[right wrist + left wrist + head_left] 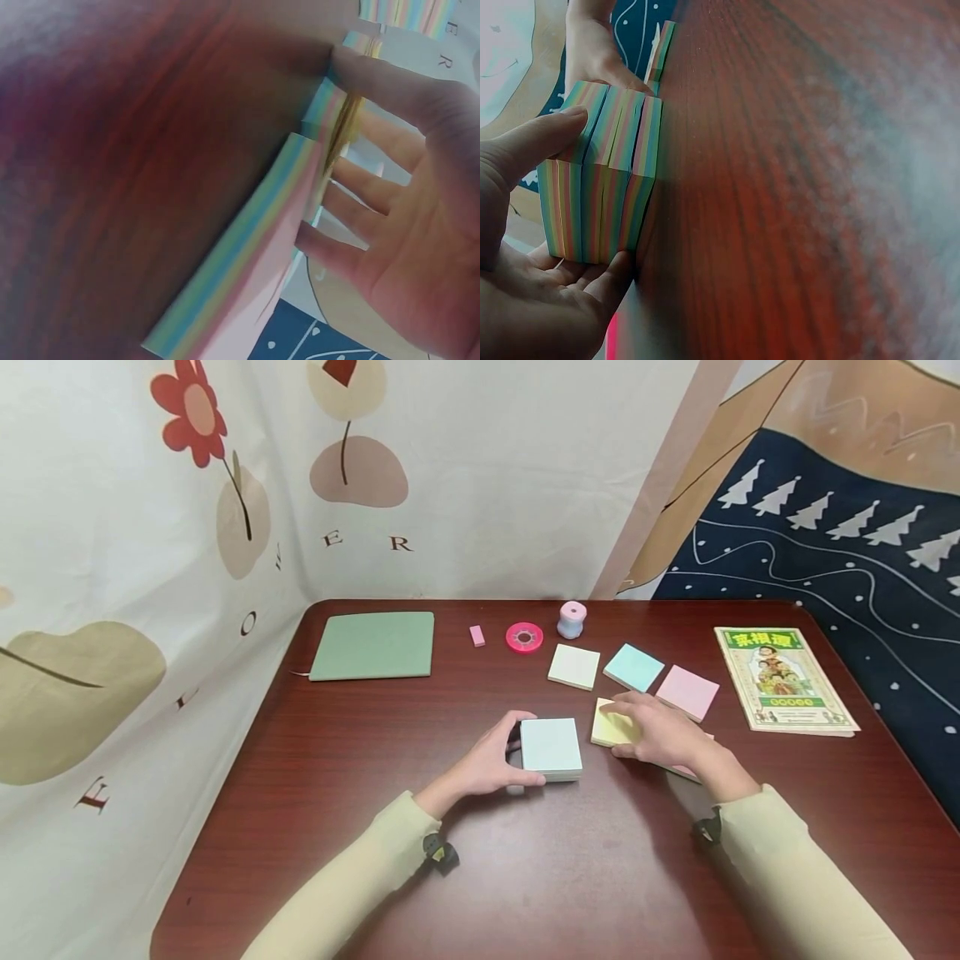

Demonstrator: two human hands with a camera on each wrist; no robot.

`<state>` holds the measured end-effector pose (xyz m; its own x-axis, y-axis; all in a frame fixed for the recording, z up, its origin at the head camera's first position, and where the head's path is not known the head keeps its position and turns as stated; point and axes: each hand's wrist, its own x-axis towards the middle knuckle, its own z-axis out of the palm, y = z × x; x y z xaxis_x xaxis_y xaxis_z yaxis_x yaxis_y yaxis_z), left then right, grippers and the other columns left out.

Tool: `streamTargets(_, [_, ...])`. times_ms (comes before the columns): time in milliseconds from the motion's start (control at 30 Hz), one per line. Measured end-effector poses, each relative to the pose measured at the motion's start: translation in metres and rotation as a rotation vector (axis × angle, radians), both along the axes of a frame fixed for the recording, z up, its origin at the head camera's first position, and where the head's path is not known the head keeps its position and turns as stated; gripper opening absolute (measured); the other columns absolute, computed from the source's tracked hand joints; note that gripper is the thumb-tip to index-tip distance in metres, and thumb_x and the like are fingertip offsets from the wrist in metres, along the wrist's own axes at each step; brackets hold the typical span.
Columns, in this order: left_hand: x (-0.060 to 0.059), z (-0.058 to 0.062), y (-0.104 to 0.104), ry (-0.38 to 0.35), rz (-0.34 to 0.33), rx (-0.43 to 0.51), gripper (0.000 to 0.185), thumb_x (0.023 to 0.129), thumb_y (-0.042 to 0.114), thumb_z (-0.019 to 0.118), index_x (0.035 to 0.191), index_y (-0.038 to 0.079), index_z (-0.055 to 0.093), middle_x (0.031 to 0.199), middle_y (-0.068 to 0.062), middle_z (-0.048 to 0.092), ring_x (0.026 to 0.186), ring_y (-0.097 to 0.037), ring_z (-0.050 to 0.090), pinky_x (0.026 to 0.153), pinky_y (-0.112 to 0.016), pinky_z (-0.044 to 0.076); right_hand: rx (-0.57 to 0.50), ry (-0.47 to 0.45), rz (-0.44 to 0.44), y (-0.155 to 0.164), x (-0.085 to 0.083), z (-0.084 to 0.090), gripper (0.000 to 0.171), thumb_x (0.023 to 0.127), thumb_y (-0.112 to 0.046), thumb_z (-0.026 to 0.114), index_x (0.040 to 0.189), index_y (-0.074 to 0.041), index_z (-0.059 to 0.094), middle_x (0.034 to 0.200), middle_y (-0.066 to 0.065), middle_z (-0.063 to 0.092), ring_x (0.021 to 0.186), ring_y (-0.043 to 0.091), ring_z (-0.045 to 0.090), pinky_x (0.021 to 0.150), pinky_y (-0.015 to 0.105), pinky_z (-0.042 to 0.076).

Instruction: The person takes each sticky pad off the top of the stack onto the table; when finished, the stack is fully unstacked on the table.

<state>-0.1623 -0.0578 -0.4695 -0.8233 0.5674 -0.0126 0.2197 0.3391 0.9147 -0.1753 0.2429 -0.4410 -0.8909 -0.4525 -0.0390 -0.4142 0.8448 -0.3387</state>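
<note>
Pale-blue-topped note stack: left hand grips its near-left edge; keep it square on the tabletop. Right hand lies flat (fingers straight) on the yellow pad; press evenly.

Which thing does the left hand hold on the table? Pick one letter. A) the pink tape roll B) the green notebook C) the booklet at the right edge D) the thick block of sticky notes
D: the left hand curls its thumb and fingers round the thick block of sticky notes, its rainbow-striped side plain in the left wrist view.
</note>
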Motion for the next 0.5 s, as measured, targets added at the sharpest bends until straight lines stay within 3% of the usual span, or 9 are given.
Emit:
streamTargets(267, [0.001, 0.000, 0.000, 0.005, -0.001, -0.014, 0.082, 0.071, 0.015, 0.089, 0.136, 0.012, 0.040, 0.128, -0.007, 0.050, 0.118, -0.019, 0.054, 0.103, -0.030, 0.043, 0.000, -0.021, 0.006, -0.004, 0.002, 0.012, 0.059, 0.079, -0.024, 0.081, 0.133, -0.009, 0.060, 0.138, 0.019, 0.052, 0.125, 0.039, 0.048, 0.097, 0.059, 0.043])
streamTargets(500, [0.001, 0.000, 0.000, -0.012, 0.005, -0.007, 0.083, 0.071, 0.016, 0.089, 0.137, 0.013, 0.039, 0.129, -0.007, 0.049, 0.119, -0.019, 0.055, 0.103, -0.030, 0.043, -0.153, 0.015, 0.099, -0.030, 0.010, 0.030, 0.049, 0.086, -0.030, 0.076, 0.130, -0.012, 0.063, 0.137, 0.012, 0.053, 0.127, 0.032, 0.048, 0.098, 0.055, 0.044])
